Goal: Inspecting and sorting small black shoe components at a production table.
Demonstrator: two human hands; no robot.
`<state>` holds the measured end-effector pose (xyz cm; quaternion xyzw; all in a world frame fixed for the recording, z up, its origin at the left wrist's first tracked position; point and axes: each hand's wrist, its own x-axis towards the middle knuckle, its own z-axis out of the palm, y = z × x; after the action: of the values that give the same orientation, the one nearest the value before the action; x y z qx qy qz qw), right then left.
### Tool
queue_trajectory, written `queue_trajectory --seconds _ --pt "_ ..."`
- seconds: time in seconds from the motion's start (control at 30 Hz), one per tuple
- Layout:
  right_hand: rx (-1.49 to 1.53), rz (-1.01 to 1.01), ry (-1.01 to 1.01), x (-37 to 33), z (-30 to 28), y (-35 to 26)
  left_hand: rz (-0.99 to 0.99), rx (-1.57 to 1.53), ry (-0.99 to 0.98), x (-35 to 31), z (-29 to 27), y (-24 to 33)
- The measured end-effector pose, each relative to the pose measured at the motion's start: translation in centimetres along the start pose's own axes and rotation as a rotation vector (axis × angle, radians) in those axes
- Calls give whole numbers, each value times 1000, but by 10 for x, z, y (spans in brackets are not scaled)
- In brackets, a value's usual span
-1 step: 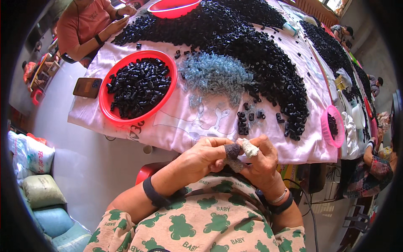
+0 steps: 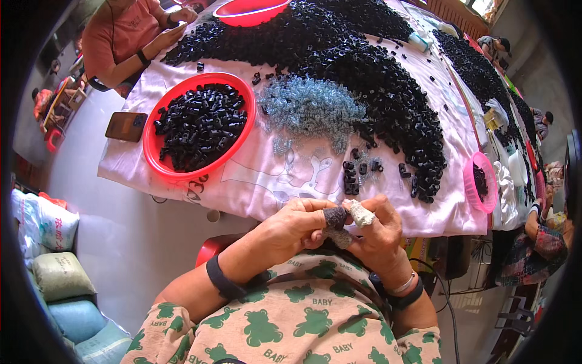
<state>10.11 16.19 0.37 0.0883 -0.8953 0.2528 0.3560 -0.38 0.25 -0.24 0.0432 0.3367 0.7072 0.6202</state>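
Observation:
Close above the near table edge, my left hand (image 2: 301, 222) and my right hand (image 2: 381, 233) meet fingertip to fingertip, both closed in a pinch. Dark grey wraps (image 2: 335, 218) cover fingertips where the hands join, and a white wrap (image 2: 362, 213) covers a fingertip of my right hand. Whatever lies between the fingers is hidden. Beyond my hands, a few black plastic pieces (image 2: 350, 182) stand beside some loose clear springs (image 2: 365, 170). Farther back lies a pile of bluish clear springs (image 2: 309, 109), bordered by a large heap of small black pieces (image 2: 394, 115).
A red basin (image 2: 241, 151) full of black pieces stands at the left, with a phone (image 2: 126, 127) beside it. Another red basin (image 2: 251, 15) is at the far side. A pink basket (image 2: 490, 188) sits right. A person (image 2: 115, 42) sits at far left.

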Motion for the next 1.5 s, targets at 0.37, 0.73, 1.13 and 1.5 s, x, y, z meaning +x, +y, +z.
queue_trajectory --seconds 0.37,0.73,1.13,1.5 --pt "-58 -27 -142 4 -6 0 87 198 139 5 1 -6" --pt "-83 1 -156 1 -6 8 76 378 196 -4 14 3" --pt "-73 -18 -189 3 -5 6 127 415 205 -4 13 -2" --pt "-124 36 -229 -5 -1 5 184 506 272 -3 17 -6"
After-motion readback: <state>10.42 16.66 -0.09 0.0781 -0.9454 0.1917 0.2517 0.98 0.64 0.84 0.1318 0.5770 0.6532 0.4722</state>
